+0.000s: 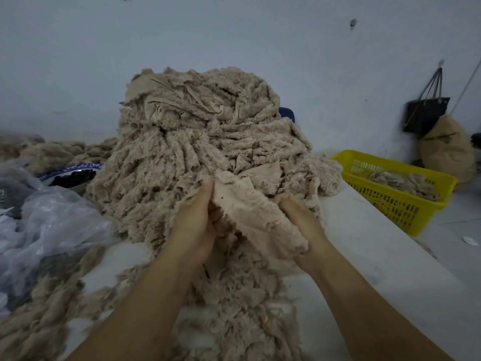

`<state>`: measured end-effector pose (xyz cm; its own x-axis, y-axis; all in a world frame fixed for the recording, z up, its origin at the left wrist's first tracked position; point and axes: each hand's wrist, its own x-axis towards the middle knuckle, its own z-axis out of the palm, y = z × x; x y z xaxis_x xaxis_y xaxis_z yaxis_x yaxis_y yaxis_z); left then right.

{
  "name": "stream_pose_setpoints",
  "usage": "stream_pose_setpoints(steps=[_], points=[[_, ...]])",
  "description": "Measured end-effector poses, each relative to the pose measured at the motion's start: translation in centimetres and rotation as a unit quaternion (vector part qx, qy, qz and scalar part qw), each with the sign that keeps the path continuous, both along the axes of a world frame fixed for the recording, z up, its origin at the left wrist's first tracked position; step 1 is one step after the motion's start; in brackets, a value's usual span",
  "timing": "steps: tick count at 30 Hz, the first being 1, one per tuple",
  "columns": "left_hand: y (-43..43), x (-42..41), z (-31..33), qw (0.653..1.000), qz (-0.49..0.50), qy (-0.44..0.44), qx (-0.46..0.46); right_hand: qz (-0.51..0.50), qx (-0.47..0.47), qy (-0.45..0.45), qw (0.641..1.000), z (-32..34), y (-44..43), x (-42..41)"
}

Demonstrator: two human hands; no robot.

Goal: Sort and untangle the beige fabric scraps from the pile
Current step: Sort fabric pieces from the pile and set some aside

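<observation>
I get a single wide-angle head view; it looks forward and down, close behind the left grip (197,220) and right grip (299,217); beyond them the worktop (364,230) meets the wall (234,35).

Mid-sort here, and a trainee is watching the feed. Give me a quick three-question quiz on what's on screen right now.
1. True or false: the left hand and the right hand both hold one beige scrap in front of the pile.
2. The yellow basket sits: A) left of the pile; B) right of the pile; C) on top of the pile.
3. Fill in: the basket holds a few ____ scraps.
Key: 1 true; 2 B; 3 beige.
</observation>
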<state>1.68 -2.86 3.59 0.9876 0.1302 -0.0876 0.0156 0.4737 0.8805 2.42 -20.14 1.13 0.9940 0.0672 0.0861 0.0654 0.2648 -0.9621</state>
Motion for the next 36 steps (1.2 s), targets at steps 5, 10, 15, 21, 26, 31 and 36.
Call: stream_pose_setpoints(steps=[5, 10, 15, 21, 26, 31, 36], points=[[-0.3, 0.3, -0.1, 1.000, -0.006, 0.006, -0.014, 0.039, -0.166, -0.085, 0.982, -0.8, 1.2, -0.6], [0.0, 0.5, 0.0, 0.998, 0.029, -0.001, -0.050, 0.019, -0.341, -0.105, 0.934, -1.6, 1.5, -0.4], [0.7, 1.0, -0.1, 0.996, 0.050, -0.003, -0.068, -0.037, -0.044, 0.056, 0.997, -0.5, 0.0, -0.1], [1.2, 1.0, -0.8, 0.999, 0.039, -0.017, -0.026, -0.006, 0.127, 0.123, 0.984, 0.0, -0.6, -0.1], [0.2, 0.4, -1.5, 0.923, 0.041, -0.059, 0.377, 0.025, 0.136, 0.061, 0.989, -0.2, -0.2, 0.1], [-1.0, -0.5, -2.7, 0.716, -0.105, -0.219, 0.654, 0.072, 0.016, 0.004, 0.997, -0.8, 0.7, -0.2], [-1.4, -1.3, -2.4, 0.718, -0.103, -0.321, 0.608, 0.091, -0.056, 0.001, 0.994, -1.2, 0.7, -0.1]])
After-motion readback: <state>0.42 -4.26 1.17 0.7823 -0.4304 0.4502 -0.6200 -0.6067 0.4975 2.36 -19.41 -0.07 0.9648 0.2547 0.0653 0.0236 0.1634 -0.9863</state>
